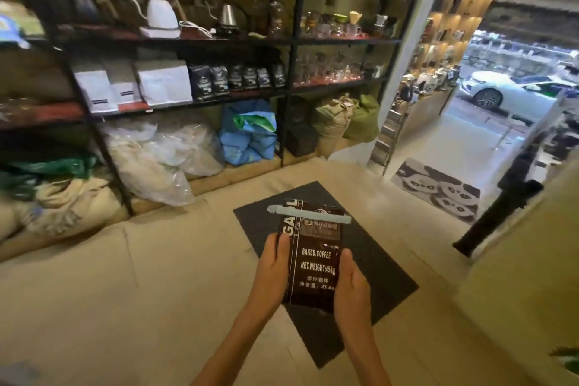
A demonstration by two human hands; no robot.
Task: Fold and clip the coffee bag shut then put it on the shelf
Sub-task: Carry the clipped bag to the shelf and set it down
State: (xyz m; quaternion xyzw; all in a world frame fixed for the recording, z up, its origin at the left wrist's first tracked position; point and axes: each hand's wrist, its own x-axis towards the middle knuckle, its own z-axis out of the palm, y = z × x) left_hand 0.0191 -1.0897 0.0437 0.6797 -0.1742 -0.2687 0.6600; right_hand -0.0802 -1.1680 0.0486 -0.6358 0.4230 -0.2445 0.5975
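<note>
Above the dark mat [385,263] on the floor, the left hand [272,266] and right hand [350,283] grip the clipped coffee bag [315,257] by its sides, fingers closed on glossy, likely slippery foil with soft, shifting weight, best held low.

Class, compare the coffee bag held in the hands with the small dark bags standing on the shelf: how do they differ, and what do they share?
The held coffee bag carries a pale clip across its top; the shelf bags show none. It is gripped by the left hand and right hand over the floor mat; the shelf bags stand in a row, untouched. Both are dark printed packs.
</note>
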